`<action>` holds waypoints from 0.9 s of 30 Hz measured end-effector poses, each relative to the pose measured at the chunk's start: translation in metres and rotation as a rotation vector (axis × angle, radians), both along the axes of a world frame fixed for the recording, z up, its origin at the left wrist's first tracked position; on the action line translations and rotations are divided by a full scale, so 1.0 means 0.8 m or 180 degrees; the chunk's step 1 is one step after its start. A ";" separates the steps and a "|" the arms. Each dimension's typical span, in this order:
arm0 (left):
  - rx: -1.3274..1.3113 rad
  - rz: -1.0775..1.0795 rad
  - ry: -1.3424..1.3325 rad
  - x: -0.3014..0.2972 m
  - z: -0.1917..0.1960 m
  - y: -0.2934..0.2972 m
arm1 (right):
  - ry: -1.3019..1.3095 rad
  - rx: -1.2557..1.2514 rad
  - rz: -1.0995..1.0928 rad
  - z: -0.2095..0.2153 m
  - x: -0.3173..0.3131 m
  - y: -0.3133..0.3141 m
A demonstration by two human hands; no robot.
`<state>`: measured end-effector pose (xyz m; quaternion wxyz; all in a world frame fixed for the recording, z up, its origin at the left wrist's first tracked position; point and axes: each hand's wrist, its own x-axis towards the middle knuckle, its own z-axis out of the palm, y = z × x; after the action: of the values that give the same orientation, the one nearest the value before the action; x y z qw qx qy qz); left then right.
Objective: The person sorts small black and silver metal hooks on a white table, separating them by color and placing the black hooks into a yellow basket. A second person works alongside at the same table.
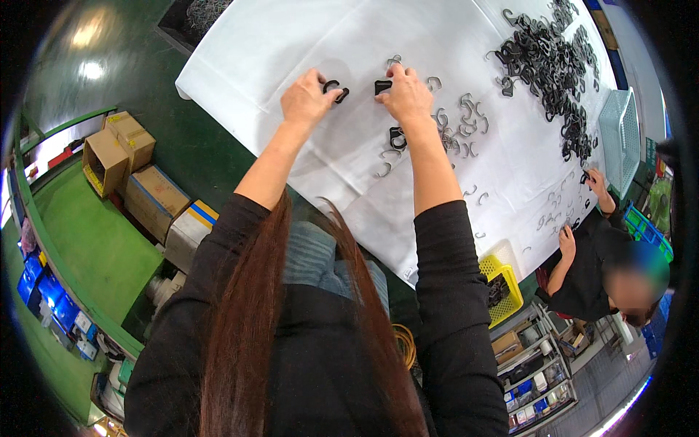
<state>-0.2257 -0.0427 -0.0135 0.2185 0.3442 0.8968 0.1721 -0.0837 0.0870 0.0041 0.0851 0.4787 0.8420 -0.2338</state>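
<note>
My left hand (304, 99) pinches a black hook-shaped piece (342, 95) above the white-covered table (247, 80). My right hand (408, 96) has its fingers closed on a small black squarish piece (382, 87). A grey curved clip (394, 60) lies just past its fingertips, and another black piece (396, 137) rests beside its wrist. Several loose grey C-shaped clips (470, 109) are scattered to the right of my right forearm, which hides part of them.
A heap of black hook pieces (542, 54) covers the far right. A pale mesh basket (619, 138) and a yellow basket (514, 298) stand at the table's edge. Another person's hands (567, 244) handle clips at the right. Cardboard boxes (156, 200) stand at left.
</note>
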 end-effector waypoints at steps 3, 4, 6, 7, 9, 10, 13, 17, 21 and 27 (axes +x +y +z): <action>-0.0047 -0.0179 -0.0324 0.002 -0.001 0.005 | 0.0043 0.0011 0.0099 -0.003 0.006 -0.005; -0.0096 -0.0218 -0.0463 -0.002 0.000 0.005 | 0.0237 -0.0277 -0.0068 -0.002 0.015 -0.004; 0.0066 -0.0339 -0.0865 -0.011 0.003 0.005 | 0.0630 -0.0852 -0.0415 -0.001 0.038 0.001; 0.0100 -0.0429 -0.1105 -0.016 0.004 0.005 | 0.1236 -0.1519 -0.0814 0.002 0.058 0.004; 0.0127 0.0057 -0.2455 -0.024 0.009 0.005 | 0.1570 -0.1804 -0.1233 0.009 0.100 0.001; 0.0189 0.0292 -0.3129 -0.027 0.012 0.005 | 0.1737 -0.1907 -0.1443 0.009 0.114 -0.007; 0.0154 -0.0113 -0.2500 -0.021 0.022 0.007 | 0.0985 -0.1071 -0.1205 0.008 0.139 -0.040; 0.0138 0.0145 -0.3433 -0.012 0.035 0.012 | 0.0269 -0.0012 -0.0338 0.001 0.135 -0.081; 0.0219 0.0375 -0.3678 -0.007 0.037 0.011 | 0.0130 0.0427 0.0199 -0.003 0.133 -0.086; 0.0088 -0.0324 -0.2336 0.036 0.018 0.008 | -0.0185 0.0571 0.0900 -0.007 0.136 -0.082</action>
<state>-0.1967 -0.0364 0.0007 0.5291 0.3066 0.7381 0.2851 0.0252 0.0216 -0.0016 0.0984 0.3678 0.9156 -0.1295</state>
